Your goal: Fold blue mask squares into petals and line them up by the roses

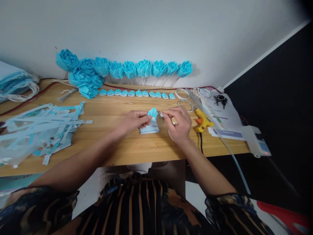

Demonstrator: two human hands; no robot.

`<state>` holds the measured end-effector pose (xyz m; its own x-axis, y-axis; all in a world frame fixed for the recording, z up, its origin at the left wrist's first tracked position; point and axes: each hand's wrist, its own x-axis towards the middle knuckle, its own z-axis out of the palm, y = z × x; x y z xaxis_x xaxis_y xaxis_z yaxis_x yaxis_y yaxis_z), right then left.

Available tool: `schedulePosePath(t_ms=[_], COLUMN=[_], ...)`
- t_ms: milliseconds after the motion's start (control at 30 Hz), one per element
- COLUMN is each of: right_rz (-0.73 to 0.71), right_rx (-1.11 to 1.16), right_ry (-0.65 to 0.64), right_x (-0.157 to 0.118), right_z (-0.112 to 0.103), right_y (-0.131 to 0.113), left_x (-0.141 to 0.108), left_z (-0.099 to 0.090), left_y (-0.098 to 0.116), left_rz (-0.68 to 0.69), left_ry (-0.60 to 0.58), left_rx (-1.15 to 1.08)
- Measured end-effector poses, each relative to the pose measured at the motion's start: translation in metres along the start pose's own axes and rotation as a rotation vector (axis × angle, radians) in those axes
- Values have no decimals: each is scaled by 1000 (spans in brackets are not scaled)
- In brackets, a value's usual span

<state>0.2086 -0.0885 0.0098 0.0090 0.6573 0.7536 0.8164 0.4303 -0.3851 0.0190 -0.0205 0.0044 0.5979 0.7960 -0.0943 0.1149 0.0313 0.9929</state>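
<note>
Between the fingers and thumb of my left hand (137, 120) is a folded light blue petal (153, 113), its pointed end up. A small pale patch shows low on the petal by my thumb. My right hand (179, 123) is closed just to the right of it, pinching a small white strip (161, 115) at the fingertips. Below the petal lies a stack of pale blue squares (149, 128) on the table. Partly hidden under my right hand, the rim of a white ring, perhaps a tape roll (170, 135), shows.
Blue fabric-like flowers (143, 68) on sticks lean along the wall, with a row of folded petals (139, 93) before them. Offcut strips (58, 127) heap up at left. Rightward are tape rolls (183, 94), a yellow glue gun (203, 120), keys (221, 99) and papers (231, 114).
</note>
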Motion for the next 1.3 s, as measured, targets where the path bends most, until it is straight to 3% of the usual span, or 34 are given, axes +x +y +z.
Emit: schedulePosePath(t_ms=[200, 600, 1300], right_rz=[-150, -260, -180], right_rx=[-118, -159, -186], right_ry=[5, 2, -46], right_x=[1, 3, 4], right_z=[7, 14, 13], right_y=[2, 9, 8], left_x=[1, 1, 3], left_z=[0, 0, -1], left_y=[-1, -1, -3], left_rz=[16, 27, -7], left_ry=[-29, -34, -9], left_rx=[-19, -18, -77])
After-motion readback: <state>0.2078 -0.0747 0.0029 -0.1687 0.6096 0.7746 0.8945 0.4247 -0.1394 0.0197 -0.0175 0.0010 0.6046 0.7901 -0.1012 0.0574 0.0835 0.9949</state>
